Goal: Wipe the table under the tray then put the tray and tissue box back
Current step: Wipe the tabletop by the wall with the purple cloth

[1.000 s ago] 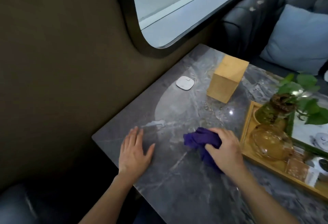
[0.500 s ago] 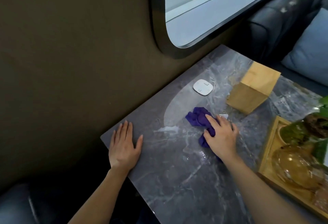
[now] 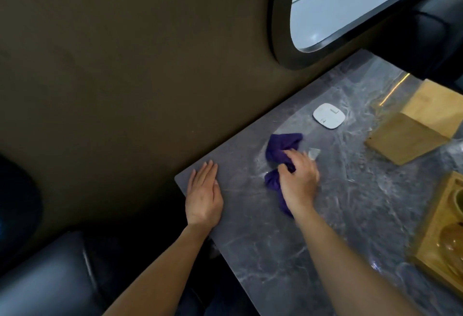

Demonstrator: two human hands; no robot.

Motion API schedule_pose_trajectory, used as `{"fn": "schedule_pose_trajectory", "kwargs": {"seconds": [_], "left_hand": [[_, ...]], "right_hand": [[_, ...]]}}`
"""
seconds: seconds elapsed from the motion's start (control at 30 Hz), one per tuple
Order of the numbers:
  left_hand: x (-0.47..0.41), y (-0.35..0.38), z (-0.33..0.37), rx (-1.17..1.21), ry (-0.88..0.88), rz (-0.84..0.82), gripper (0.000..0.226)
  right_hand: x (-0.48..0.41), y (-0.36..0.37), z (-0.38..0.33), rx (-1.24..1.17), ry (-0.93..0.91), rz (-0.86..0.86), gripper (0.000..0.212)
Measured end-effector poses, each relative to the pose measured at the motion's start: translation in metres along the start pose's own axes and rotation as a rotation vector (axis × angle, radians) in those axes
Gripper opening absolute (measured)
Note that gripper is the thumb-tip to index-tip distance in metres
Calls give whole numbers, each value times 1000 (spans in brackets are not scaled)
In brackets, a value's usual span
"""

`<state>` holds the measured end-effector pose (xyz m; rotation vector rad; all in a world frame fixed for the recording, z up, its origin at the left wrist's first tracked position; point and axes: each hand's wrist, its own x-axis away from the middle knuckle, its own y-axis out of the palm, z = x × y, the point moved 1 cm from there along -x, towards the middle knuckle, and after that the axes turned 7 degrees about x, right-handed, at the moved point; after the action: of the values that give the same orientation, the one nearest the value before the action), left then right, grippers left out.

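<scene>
My right hand (image 3: 298,181) grips a crumpled purple cloth (image 3: 281,149) and presses it on the grey marble table (image 3: 350,205), near the wall side. My left hand (image 3: 204,194) lies flat, fingers together, on the table's near left corner. The wooden tissue box (image 3: 416,135) stands at the right, beyond the cloth. The wooden tray (image 3: 436,245) with glassware reaches in at the right edge, mostly cut off by the frame.
A small white square device (image 3: 328,115) lies on the table by the wall, just past the cloth. A brown wall and a rounded window (image 3: 350,5) border the table's far side. Dark seat cushions (image 3: 50,273) lie at lower left.
My right hand has slid the purple cloth from beside the tray toward the wall and the white device. The view has swung left, so the tray is mostly out of frame. My left hand stays flat.
</scene>
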<state>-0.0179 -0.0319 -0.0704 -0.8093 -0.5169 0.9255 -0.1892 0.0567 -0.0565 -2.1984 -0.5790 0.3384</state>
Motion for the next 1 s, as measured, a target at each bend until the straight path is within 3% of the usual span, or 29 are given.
{"fn": "schedule_pose_trajectory", "kwargs": {"seconds": [0.1,0.2,0.27,0.5,0.6,0.7,0.83,1.0], "left_hand": [[2,-6,2,261,-118,53,43],[-3,-23,8,729,-421,138,37],[-9,-35,6,840,-452,162,33],[-30,-41,-8,236,-18,-175,35],[-40,-36,-5,63,169,-353,43],[-48,-31,-5,-63,301,-440,48],[-55,-30,-20,-138,394,-447,46],[-52,-27,-22,-135,386,-441,63]], "right_hand": [[25,17,-18,14,-247,-147,44],[55,33,-34,38,-446,-300,42],[78,41,-43,51,-551,-389,39],[127,52,-54,82,-687,-443,32],[117,40,-56,-44,-707,-624,31],[95,17,-55,-263,-549,-842,32],[46,-25,-41,-515,-258,-688,40],[-30,-66,11,-271,-168,-336,42]]}}
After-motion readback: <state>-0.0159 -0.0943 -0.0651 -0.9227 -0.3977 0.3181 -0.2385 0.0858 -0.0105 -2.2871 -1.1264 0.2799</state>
